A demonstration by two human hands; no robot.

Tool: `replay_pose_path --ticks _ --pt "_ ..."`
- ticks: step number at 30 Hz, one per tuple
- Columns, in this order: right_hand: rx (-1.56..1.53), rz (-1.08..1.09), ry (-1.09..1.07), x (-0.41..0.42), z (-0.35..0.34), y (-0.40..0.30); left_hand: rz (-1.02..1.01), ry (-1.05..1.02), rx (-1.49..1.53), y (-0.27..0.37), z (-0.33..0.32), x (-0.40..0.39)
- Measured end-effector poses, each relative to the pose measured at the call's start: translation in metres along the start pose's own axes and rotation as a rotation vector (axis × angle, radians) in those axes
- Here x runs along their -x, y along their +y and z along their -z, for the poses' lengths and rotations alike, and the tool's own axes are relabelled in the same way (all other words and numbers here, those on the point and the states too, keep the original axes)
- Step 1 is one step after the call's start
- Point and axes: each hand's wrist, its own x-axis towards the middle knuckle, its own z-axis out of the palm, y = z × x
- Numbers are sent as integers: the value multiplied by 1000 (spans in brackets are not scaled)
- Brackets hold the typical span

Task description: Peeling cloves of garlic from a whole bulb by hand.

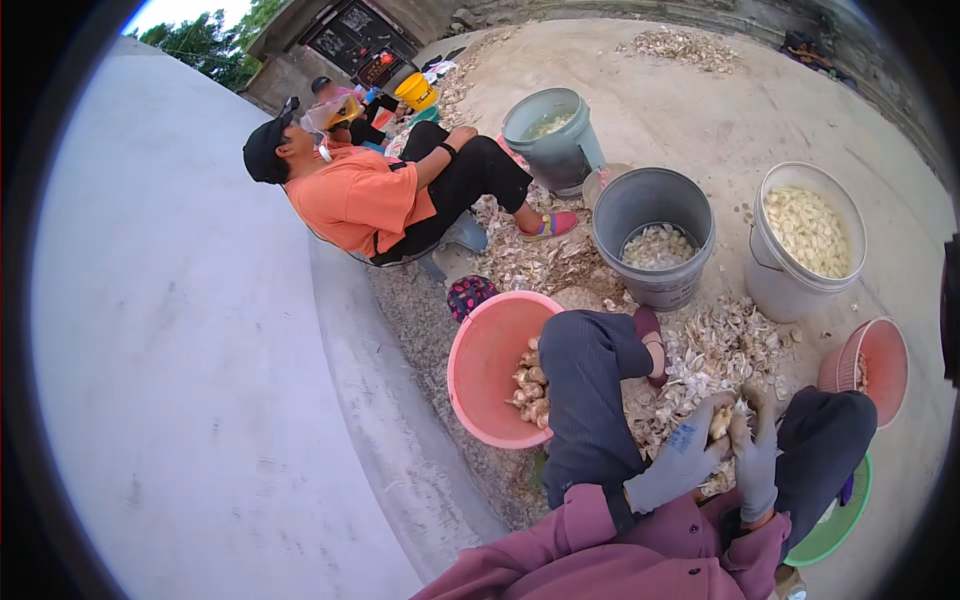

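Observation:
Both of my hands wear grey work gloves and meet between my knees. My left hand (681, 459) grips a piece of garlic (721, 423) in its fingers, and whether it is a whole bulb cannot be told. My right hand (754, 461) closes in from the other side, with thumb and fingers around a whitish bit of garlic or its skin (742, 408). Below the hands lies a heap of garlic skins (720, 345). Beside my left leg, a pink basin (487, 360) holds unpeeled garlic bulbs (532, 386).
Ahead stand a grey bucket (654, 279) and a white bucket (784, 292), both with peeled cloves, and a bluish bucket (555, 154). A pink basket (889, 382) and green basin (832, 540) sit right. A person in orange (360, 191) sits left by a pale wall (187, 337).

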Motion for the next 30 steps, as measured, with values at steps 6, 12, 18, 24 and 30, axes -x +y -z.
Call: replay_pose_path --ticks 6,12,18,24,30 --pt "-76 -69 -44 4 -7 2 -70 91 -86 -5 6 -2" --pt "-86 -69 -43 3 -7 -1 -160 82 -176 1 11 -5" --pt "112 -152 -189 4 7 -16 -212 29 -331 -1 13 0" --pt "80 -28 -115 7 0 7 -346 133 -365 -11 5 2" --pt "3 -32 -45 10 -8 15 -206 60 -366 4 3 4"
